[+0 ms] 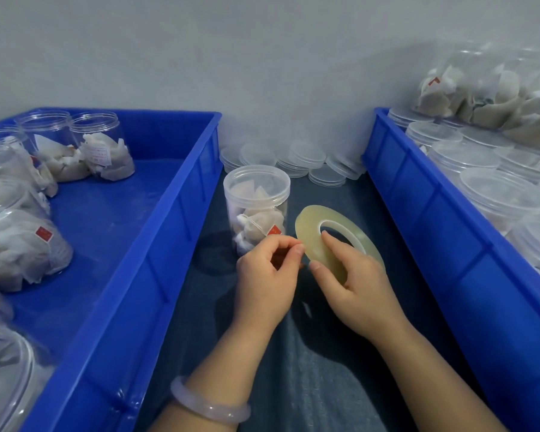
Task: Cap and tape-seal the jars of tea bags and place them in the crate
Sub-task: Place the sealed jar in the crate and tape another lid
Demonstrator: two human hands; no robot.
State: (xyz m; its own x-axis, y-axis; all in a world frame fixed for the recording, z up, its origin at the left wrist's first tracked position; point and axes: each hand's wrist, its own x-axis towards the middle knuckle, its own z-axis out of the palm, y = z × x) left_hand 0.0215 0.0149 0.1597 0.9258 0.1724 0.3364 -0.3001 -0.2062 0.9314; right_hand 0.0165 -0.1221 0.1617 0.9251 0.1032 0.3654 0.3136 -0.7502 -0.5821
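The capped jar point(256, 207) awaits tape: right hand point(356, 275) grips the tape roll point(306, 232), left hand point(268, 272) pinches its edge.

Small packing workshop: blue crates point(181, 194) of tea-bag jars point(102, 151), loose lids point(306, 155).

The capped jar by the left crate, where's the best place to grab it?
Probably round the jar body just under the lid, coming from the front right. It stands upright, the lid overhangs as a stop, and the left crate wall crowds its left side.
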